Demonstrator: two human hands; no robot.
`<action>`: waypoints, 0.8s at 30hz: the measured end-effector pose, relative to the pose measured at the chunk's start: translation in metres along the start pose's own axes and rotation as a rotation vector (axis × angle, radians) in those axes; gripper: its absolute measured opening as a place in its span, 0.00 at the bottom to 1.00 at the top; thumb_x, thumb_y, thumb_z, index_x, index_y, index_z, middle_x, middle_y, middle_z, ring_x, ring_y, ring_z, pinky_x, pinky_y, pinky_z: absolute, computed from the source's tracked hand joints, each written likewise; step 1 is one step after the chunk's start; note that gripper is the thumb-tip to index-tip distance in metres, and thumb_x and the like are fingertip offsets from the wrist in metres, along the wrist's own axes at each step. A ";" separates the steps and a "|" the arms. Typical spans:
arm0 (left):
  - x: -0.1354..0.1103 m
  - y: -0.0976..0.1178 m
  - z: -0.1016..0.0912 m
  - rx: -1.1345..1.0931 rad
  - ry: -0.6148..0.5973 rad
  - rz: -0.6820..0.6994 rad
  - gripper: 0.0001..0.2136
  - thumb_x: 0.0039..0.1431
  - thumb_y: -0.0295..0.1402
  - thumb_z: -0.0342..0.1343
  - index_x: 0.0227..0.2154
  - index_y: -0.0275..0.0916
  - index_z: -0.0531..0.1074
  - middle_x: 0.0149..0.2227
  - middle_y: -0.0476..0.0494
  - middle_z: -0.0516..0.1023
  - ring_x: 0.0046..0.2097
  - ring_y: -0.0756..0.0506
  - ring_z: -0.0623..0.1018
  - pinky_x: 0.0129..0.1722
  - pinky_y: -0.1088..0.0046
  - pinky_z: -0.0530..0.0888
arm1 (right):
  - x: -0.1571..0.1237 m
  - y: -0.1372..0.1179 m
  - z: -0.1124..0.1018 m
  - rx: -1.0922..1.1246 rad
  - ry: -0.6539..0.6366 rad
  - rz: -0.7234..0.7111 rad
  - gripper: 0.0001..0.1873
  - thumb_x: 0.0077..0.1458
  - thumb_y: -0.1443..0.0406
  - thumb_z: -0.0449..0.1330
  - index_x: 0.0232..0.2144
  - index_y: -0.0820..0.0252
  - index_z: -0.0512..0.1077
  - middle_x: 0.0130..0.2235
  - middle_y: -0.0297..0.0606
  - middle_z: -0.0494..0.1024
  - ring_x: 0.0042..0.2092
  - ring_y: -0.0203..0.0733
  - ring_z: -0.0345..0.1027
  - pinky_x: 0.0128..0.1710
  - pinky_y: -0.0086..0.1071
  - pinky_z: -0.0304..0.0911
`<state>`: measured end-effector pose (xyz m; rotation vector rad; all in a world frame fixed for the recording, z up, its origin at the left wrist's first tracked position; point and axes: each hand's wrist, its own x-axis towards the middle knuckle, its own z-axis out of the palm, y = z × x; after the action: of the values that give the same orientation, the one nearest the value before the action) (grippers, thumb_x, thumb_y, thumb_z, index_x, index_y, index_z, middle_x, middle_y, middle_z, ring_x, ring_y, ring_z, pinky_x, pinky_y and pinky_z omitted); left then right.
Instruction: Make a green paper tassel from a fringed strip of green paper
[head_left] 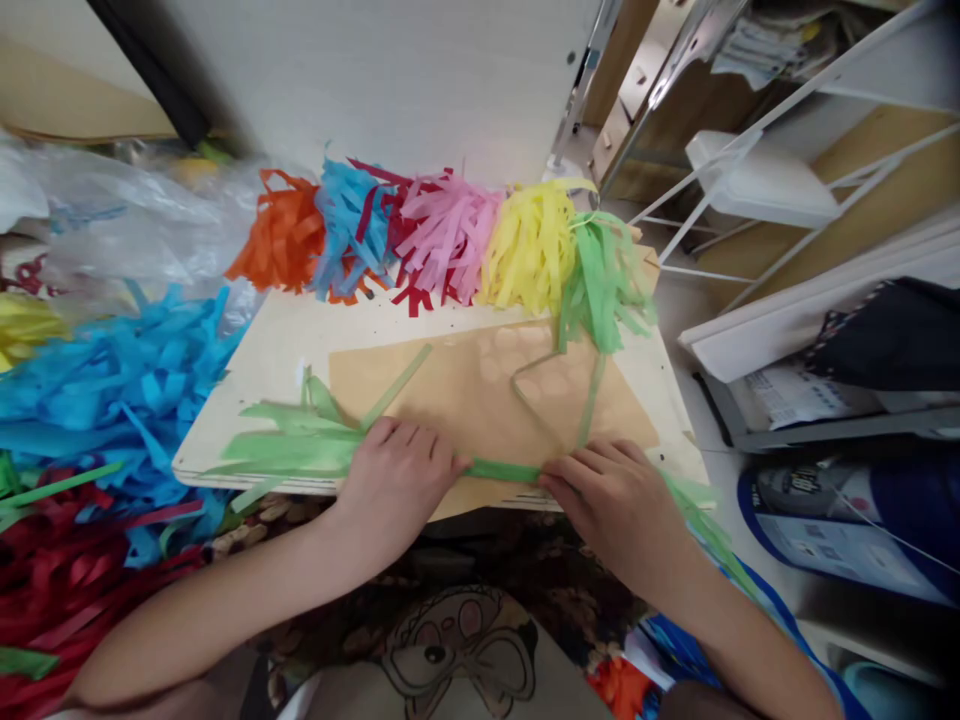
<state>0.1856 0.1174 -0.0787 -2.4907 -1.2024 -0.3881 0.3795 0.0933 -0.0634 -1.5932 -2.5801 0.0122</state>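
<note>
Shelving of white wire and board (787, 190) fills your right side, holding paper and boxes. Plastic sheeting (112, 220) lies crumpled at your far left, and below it a heap of blue tissue fringe (105, 390) spreads over red strips (67, 590). Your wooden board (285, 330) serves as the tabletop across your lap, with a brown paper sheet (480, 390) lying flat on its near half. Along the board's far edge you have a row of tissue tassels (442, 240): orange, blue, dark red, pink, yellow and green, touching side by side, the green one at the right end with thin strips trailing down onto the brown sheet.

Your green fringed tissue strip (502, 470) lies across the near edge of the board, its loose fringe fanned out to the left and more of it hanging off past your right wrist. Your left hand (394, 480) presses down on the strip, fingers together and curled over it. Your right hand (611, 500) meets it from the other side, fingers close together, tips pinching the twisted middle of the strip between the two hands.
</note>
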 end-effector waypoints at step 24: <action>0.008 0.002 -0.005 0.062 -0.018 0.174 0.03 0.48 0.26 0.48 0.23 0.37 0.66 0.21 0.51 0.67 0.27 0.50 0.66 0.34 0.69 0.61 | 0.049 -0.029 -0.024 -0.315 -0.390 -0.117 0.04 0.38 0.73 0.55 0.19 0.63 0.69 0.22 0.41 0.71 0.27 0.42 0.62 0.25 0.33 0.43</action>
<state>0.1916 0.1194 -0.0710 -2.5249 -0.9790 -0.2785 0.3345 0.1234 -0.0337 -1.6754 -3.1045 -0.1093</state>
